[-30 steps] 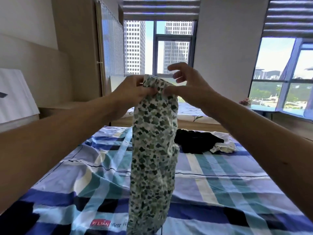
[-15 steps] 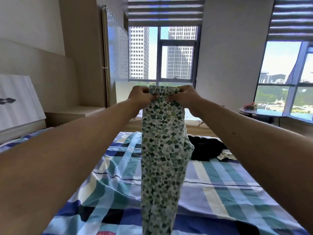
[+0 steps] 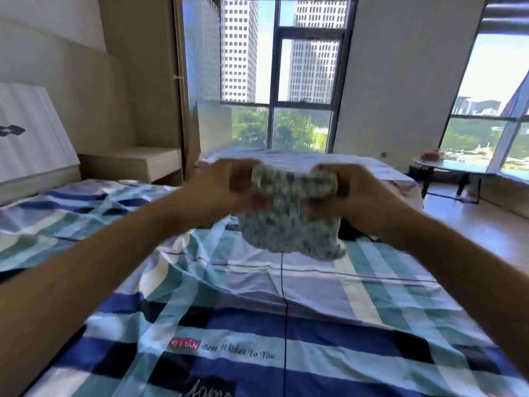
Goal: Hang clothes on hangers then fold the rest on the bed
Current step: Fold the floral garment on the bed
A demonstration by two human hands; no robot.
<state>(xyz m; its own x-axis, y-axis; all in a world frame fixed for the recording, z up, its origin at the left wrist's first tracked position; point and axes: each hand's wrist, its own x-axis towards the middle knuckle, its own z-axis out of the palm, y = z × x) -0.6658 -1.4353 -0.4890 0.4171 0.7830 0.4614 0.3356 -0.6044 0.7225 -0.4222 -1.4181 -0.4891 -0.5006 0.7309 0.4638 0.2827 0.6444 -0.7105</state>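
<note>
**Printed garment held over the bed**

The left hand (image 3: 229,186) and right hand (image 3: 345,189) each gripped an upper corner of the garment (image 3: 289,224), with fingers curled into the cloth. The garment hung bunched and motion-blurred between them, above the middle of the bed (image 3: 286,299). A dark cloth (image 3: 347,230) lay on the bed behind it.

Hands: two, the left hand (image 3: 226,186) and the right hand (image 3: 342,187).
Garments: two, one green-and-white speckled cloth garment (image 3: 289,224) and one dark garment (image 3: 349,232), mostly hidden.
Beds: one blue, teal and white plaid-sheeted bed (image 3: 286,285).
Benches: one small round pale-topped bench (image 3: 452,167) on dark legs.
Windows: two, one dark-framed centre window (image 3: 286,67) and one right-side window (image 3: 498,110).
</note>
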